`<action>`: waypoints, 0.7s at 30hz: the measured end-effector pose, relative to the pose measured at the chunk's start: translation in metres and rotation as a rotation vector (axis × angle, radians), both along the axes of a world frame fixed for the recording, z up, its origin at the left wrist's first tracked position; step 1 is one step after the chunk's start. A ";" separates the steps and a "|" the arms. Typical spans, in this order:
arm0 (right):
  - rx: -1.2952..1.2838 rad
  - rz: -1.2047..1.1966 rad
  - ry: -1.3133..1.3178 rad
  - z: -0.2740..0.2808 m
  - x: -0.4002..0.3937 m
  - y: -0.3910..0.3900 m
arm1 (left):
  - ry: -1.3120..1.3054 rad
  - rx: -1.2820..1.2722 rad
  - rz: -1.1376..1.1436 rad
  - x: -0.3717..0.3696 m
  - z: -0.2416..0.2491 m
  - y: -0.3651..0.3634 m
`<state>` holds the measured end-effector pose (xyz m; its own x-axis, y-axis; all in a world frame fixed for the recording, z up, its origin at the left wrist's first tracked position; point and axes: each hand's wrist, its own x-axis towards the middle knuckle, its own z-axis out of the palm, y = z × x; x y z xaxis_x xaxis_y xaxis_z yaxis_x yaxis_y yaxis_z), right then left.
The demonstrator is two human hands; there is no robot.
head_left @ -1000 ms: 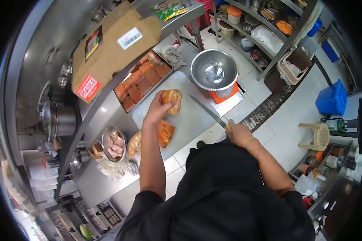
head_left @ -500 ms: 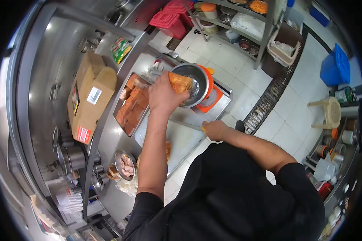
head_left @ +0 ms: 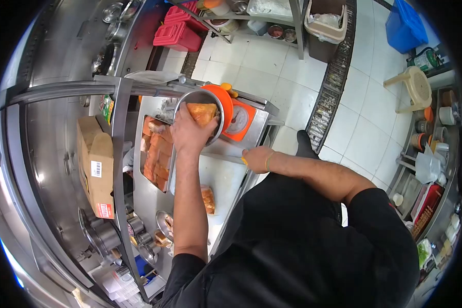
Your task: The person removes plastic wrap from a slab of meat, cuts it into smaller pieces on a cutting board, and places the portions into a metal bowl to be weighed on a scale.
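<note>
My left hand [head_left: 191, 132] is closed around an orange piece of fish [head_left: 202, 112] that looks like salmon, inside a steel bowl [head_left: 189, 95]. The bowl rests on the orange kitchen scale [head_left: 239, 123], whose dial shows on the right. Close to the near edge of the counter, my right hand [head_left: 259, 157] grips a knife by its yellow handle [head_left: 245, 161]; little of the blade can be made out. Another orange piece [head_left: 208, 200] lies on the white cutting board [head_left: 223, 177]. A metal tray [head_left: 142, 123] of several orange blocks sits left of my left forearm.
A steel shelf post [head_left: 119, 149] rises left of the tray, with a cardboard box [head_left: 96, 146] behind it. A small bowl [head_left: 160, 215] of pale pieces stands beside my left forearm. Pink bins [head_left: 177, 36] and a floor drain grate [head_left: 326, 97] lie beyond the counter.
My left hand has lowered the piece of fish from over the bowl's edge into the bowl. My right hand has shifted slightly left in view. The whole view has turned with my head.
</note>
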<state>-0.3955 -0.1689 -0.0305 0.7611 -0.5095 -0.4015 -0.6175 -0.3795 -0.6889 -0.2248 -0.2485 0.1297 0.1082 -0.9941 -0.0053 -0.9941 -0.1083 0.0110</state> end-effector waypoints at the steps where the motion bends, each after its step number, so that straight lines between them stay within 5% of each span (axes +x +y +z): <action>1: 0.005 0.012 -0.007 0.000 -0.001 0.000 | 0.004 -0.007 -0.001 0.001 0.000 0.000; 15: 0.025 -0.007 -0.019 0.008 -0.005 0.000 | 0.002 0.033 0.031 -0.007 0.018 -0.001; 21: 0.065 -0.019 -0.027 0.011 -0.007 -0.003 | 0.318 -0.104 0.060 0.006 0.017 0.003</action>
